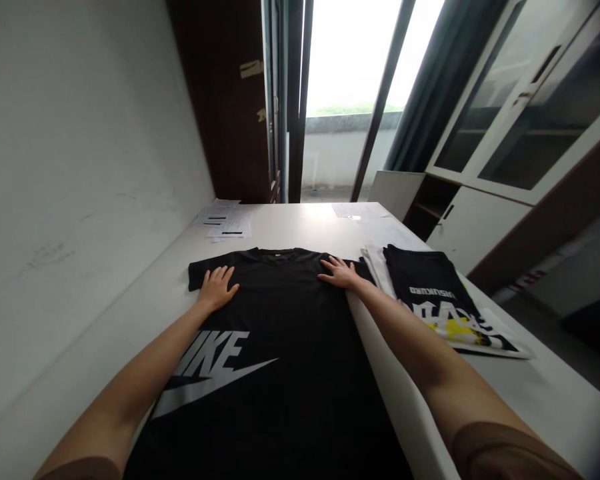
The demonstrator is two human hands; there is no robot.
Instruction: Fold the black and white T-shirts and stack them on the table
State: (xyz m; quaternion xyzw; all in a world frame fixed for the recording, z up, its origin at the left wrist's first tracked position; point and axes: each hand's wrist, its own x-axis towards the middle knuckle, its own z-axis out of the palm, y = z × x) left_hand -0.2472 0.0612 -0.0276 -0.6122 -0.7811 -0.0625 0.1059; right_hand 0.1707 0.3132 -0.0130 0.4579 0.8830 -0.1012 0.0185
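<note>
A black T-shirt (290,320) with a grey logo lies spread front side up, its collar toward the far end of the table. My left hand (218,288) rests flat on the shirt near its left sleeve, fingers spread. On the opposite shoulder lies my right hand (339,273), palm down with its fingers apart, close to the right sleeve. Neither hand grips the cloth. My left forearm covers part of the logo, and the lower end of the shirt runs out of view at the bottom.
Folded shirts (430,293), black and white with a yellow print, are stacked on the right of the white table (300,223). Paper sheets (230,223) lie at the far left, more at the far right. A wall borders the left side; a cabinet (485,220) stands right.
</note>
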